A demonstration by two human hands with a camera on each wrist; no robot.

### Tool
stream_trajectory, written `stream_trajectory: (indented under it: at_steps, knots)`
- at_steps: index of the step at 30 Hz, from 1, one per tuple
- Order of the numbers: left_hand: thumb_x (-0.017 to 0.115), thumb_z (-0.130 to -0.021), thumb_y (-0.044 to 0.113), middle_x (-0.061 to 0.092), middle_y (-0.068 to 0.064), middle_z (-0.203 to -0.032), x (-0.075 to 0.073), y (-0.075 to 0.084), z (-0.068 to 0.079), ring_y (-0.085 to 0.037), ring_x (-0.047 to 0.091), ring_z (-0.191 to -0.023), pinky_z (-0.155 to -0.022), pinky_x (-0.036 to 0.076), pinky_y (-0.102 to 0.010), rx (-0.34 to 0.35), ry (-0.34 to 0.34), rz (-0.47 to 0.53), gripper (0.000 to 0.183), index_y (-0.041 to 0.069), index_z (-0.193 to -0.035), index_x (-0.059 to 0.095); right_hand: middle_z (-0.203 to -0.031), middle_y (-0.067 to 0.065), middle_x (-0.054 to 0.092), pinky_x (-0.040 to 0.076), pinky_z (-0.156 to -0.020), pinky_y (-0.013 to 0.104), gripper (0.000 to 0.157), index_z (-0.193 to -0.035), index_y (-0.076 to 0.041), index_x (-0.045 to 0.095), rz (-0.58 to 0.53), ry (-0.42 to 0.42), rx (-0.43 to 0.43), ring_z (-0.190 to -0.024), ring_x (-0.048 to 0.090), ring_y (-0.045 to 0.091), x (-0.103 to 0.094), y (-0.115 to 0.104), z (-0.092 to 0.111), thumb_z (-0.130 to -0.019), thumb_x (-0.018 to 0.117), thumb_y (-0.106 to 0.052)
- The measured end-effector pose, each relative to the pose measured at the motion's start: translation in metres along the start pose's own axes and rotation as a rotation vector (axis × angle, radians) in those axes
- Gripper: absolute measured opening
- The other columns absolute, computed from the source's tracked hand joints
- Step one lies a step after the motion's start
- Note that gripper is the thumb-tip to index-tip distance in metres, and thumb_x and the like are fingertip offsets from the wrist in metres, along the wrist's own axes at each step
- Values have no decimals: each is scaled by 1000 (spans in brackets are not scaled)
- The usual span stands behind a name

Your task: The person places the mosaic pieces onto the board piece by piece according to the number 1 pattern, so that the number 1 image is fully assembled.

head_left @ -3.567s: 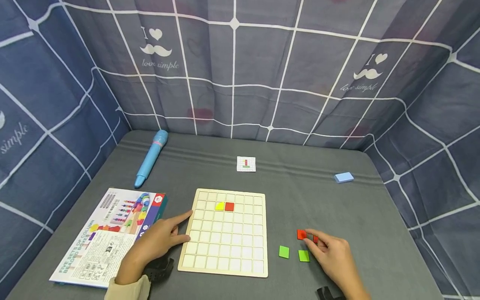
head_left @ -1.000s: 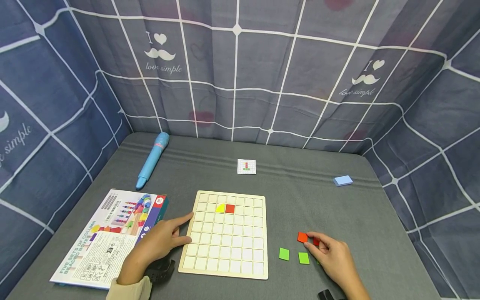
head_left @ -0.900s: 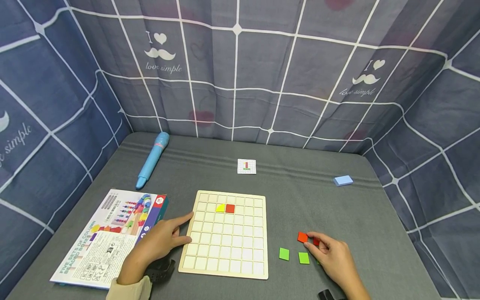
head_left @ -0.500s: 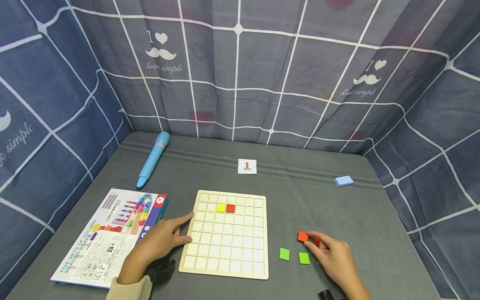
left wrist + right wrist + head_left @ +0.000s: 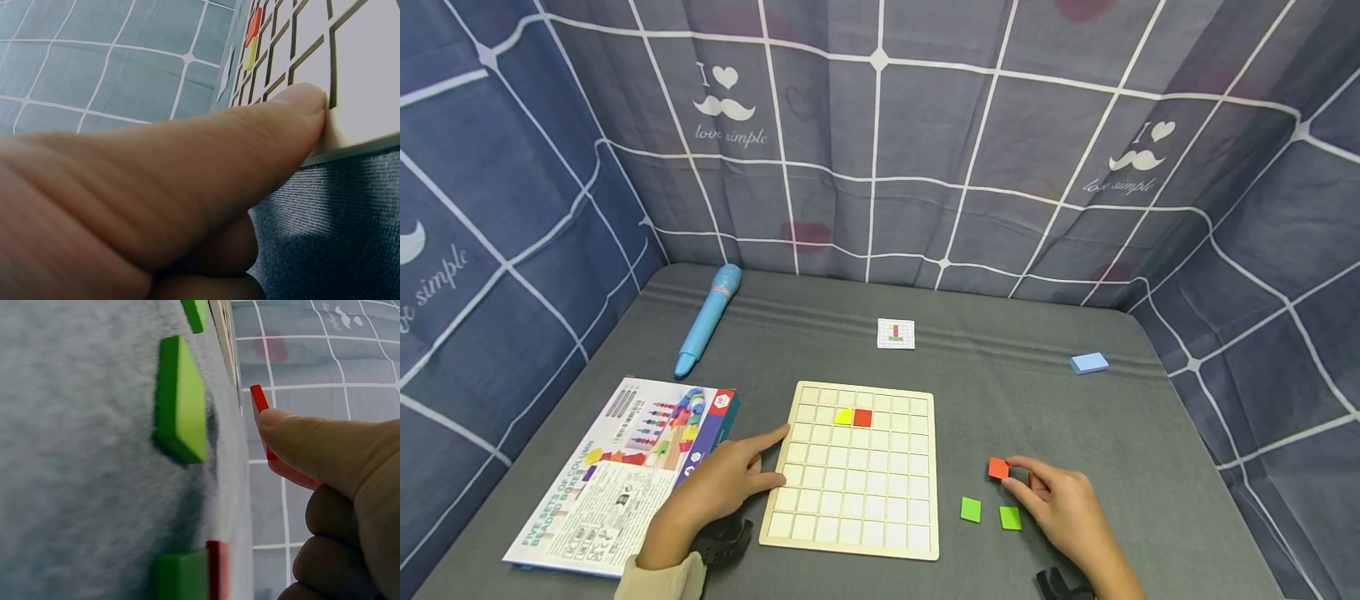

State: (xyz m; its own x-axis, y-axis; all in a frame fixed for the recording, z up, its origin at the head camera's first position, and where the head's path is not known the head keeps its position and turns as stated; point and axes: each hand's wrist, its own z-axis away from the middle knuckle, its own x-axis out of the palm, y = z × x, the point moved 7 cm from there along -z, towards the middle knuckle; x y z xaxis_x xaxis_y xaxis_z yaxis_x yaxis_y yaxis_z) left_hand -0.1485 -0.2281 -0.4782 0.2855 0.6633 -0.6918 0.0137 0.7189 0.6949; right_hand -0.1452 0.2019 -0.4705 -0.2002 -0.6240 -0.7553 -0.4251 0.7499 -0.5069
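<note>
My right hand (image 5: 1060,500) pinches a red square tile (image 5: 998,468) between thumb and index finger. In the right wrist view that tile (image 5: 260,406) is off the table, seen nearly edge-on. Another red tile (image 5: 219,569) and a green tile (image 5: 181,575) lie by the hand, mostly hidden in the head view. Two green tiles, a nearer one (image 5: 1011,518) and a left one (image 5: 971,510), lie on the cloth. My left hand (image 5: 718,487) touches the left edge of a pale gridded board (image 5: 850,500) with extended index finger and thumb. On the board, a yellow tile (image 5: 844,417) adjoins a red tile (image 5: 862,418).
A printed box (image 5: 617,483) lies left of the board, partly under the left forearm. Behind it is a blue microphone-shaped object (image 5: 707,321). A small pattern card (image 5: 896,334) lies beyond the board, and a light-blue block (image 5: 1088,362) at far right.
My right hand, earlier at the red tile on the cloth, has lifted it slightly and moved a little left and away. The left hand stays at the board's edge.
</note>
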Motion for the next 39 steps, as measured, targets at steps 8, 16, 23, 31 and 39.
stream_trajectory:
  at_steps: [8, 16, 23, 31, 39]
  knots:
    - [80, -89, 24, 44, 7, -63, 1, -1, -1, -6, 36, -52, -48, 30, -24, 21, -11, -4, 68, 10, -150, 53, -61, -26, 23, 24, -46, 16, 25, -101, -25, 78, 44, -54, -46, -52, 21, -8, 6, -15, -19, -79, 89, -20]
    - [80, -89, 24, 43, 8, -62, 2, -2, 0, -5, 35, -53, -49, 29, -24, 14, -17, 13, 68, 11, -150, 53, -59, -25, 23, 25, -46, 19, 23, -102, -23, 79, 80, -135, -81, -51, 21, -7, 19, -30, -38, -81, 88, -23]
    - [79, -90, 24, 43, 9, -62, 2, -1, 0, -4, 35, -52, -48, 30, -23, 36, -30, 23, 68, 9, -151, 51, -57, -22, 26, 25, -47, 19, 22, -105, -21, 79, 10, -241, -14, -50, 22, -5, 41, -32, -47, -85, 86, -26]
    - [80, -90, 26, 45, 8, -62, 1, 0, 0, -4, 36, -52, -47, 30, -23, 52, -26, 23, 70, 8, -151, 51, -55, -22, 24, 24, -47, 19, 21, -104, -21, 79, -31, -266, -2, -49, 21, -5, 58, -38, -52, -85, 86, -26]
    - [80, -90, 27, 44, 9, -62, 0, 2, 0, -4, 35, -51, -47, 30, -23, 75, -24, 30, 70, 7, -151, 52, -54, -20, 26, 22, -48, 19, 21, -106, -21, 78, -102, -331, 34, -48, 21, -3, 74, -39, -53, -87, 84, -26]
